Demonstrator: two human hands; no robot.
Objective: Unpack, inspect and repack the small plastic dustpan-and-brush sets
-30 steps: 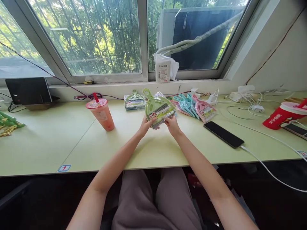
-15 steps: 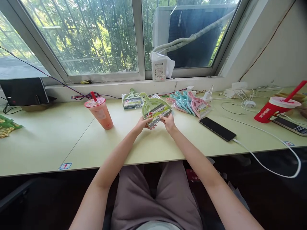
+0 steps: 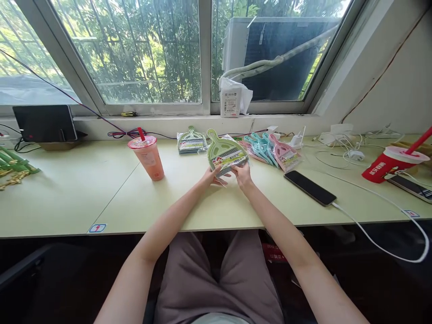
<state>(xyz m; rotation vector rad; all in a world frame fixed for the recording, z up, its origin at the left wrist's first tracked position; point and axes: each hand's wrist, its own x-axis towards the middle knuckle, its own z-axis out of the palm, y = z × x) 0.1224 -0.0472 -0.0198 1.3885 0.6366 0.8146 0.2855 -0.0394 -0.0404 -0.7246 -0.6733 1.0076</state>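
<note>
Between my two hands is a green mini dustpan and brush set (image 3: 227,152) in a clear plastic wrapper, its handle tilted up and away from me. My left hand (image 3: 216,176) grips its lower left edge, thumb on top. On the lower right edge my right hand (image 3: 241,174) is closed, its fingers partly hidden. Just behind to the left lies another wrapped green dustpan set (image 3: 191,141). To the right, blue dustpan sets (image 3: 263,146) and a pink dustpan set (image 3: 284,152) overlap in a pile.
A pink drink cup (image 3: 148,158) stands to the left and a red cup (image 3: 391,165) far right. A black phone (image 3: 309,188) with a white cable (image 3: 381,243) lies right of my arms. A tablet (image 3: 45,123), green stalks (image 3: 15,165) and tangled cords (image 3: 351,144) are farther out.
The whole view has shifted slightly as the head moved. Both hands still hold the green dustpan set, now tilted a little differently.
</note>
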